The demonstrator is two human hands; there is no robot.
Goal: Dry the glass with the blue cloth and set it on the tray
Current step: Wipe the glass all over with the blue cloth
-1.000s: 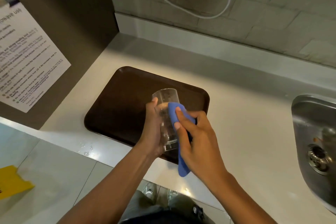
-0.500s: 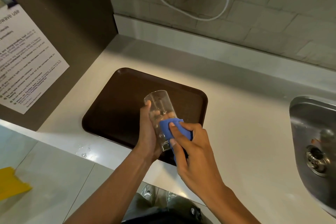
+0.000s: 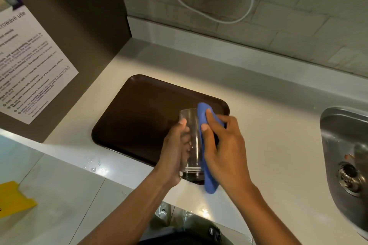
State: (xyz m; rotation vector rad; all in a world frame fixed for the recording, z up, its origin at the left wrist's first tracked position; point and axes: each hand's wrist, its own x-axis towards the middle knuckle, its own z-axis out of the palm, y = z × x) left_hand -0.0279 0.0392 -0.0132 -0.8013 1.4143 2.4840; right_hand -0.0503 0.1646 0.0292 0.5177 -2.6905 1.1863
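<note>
Fingertips (image 3: pixel 204 126) of the right hand (image 3: pixel 225 149) are pressed flat onto the blue cloth (image 3: pixel 207 175), which is pinned against the right side of the glass (image 3: pixel 191 145); thumb position behind the cloth cannot be told. Left hand (image 3: pixel 175 153) is wrapped around the opposite wall, fingers curled and close together, thumb tip near the rim. Glass is held roughly upright, open end up, base towards the camera, lifted above the near right corner of the brown tray (image 3: pixel 139 113); not set down yet. Cloth is draped from above the rim down past the base, so only the outer wall is being covered here; whether the inside has been wiped cannot be told.

Judged step: outer wall drying, mid-task. To be done well:
- glass should be rotated by the left hand while the cloth is kept stationary and pressed, so the full circumference is covered
- grip pressure should be kept moderate; the thin wall near the rim is the weak point
- bare-finger contact areas should be re-wiped last, as prints are likely to be left
- base and inside should be checked before placement
- cloth tail should be kept clear of the tray at set-down

Water drops (image 3: pixel 95 165) are seen on the counter (image 3: pixel 268 125) just beside the tray's near edge; sink (image 3: pixel 342 145) lies well apart to the right.
</note>
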